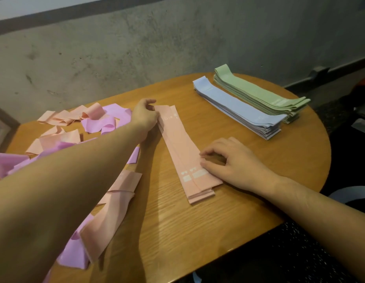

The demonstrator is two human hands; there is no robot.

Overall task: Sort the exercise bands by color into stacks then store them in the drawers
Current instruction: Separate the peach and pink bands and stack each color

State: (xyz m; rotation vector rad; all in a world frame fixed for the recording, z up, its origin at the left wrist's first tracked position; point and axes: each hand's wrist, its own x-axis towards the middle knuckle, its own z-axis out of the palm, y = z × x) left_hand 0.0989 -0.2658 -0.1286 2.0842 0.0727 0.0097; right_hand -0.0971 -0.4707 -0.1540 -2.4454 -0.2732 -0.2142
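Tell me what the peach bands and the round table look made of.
Peach bands: thin matte sheet, probably latex or rubber; loose ones in the unsorted pile curl and fold limply. Round table: wood or wood veneer, smooth satin finish, with visible grain lines.

Dim, even indoor light, warm cast on table [228, 211]. Soft shadows right of forearms on table top, hinting at source up and left. Slight sheen near table centre, no hard glare. Wide-angle bending beyond table: wall [136, 48] line curves. Overall softness; near forearm blurred. Lower right beside table almost black.
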